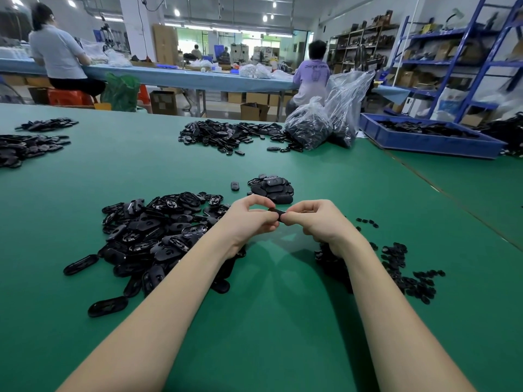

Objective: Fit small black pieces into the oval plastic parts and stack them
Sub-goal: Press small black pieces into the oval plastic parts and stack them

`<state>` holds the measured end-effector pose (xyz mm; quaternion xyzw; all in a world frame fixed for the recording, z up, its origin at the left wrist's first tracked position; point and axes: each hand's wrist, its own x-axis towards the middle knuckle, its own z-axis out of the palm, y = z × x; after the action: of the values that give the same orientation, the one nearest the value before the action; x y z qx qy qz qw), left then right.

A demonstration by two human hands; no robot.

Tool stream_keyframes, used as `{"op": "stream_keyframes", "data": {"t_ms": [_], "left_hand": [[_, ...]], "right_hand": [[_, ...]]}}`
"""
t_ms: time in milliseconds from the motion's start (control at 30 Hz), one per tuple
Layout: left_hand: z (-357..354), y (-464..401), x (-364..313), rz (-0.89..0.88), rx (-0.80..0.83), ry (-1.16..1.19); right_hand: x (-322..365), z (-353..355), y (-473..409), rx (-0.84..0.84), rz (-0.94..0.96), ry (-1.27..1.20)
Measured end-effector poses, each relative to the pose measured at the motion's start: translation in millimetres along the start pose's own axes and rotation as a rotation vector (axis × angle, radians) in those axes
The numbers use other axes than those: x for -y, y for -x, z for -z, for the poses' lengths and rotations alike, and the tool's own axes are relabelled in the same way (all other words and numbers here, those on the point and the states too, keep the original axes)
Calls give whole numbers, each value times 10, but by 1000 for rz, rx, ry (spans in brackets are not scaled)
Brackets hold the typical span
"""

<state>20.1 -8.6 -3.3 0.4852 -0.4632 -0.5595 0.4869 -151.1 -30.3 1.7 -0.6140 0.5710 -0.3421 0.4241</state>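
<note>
Black moulded plastic, light and rigid by my judgement: one oval part (278,214) sits mid-frame, pinched by my left hand (249,219) and right hand (319,222) at its ends. I advise edge grips; glossy faces look slippery, insert hidden
</note>
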Motion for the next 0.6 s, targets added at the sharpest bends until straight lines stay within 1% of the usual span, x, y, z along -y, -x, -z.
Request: {"op": "stream_keyframes", "data": {"t_ms": [167,400,600], "left_hand": [[-31,3,11,-13,-22,12],[-2,17,25,-7,-5,12],[-30,-11,50,-4,0,-4]], "right_hand": [[-14,3,-8,-12,29,-36],[-23,-19,-31,0,37,-14],[-62,-11,-33,-29,38,10]]}}
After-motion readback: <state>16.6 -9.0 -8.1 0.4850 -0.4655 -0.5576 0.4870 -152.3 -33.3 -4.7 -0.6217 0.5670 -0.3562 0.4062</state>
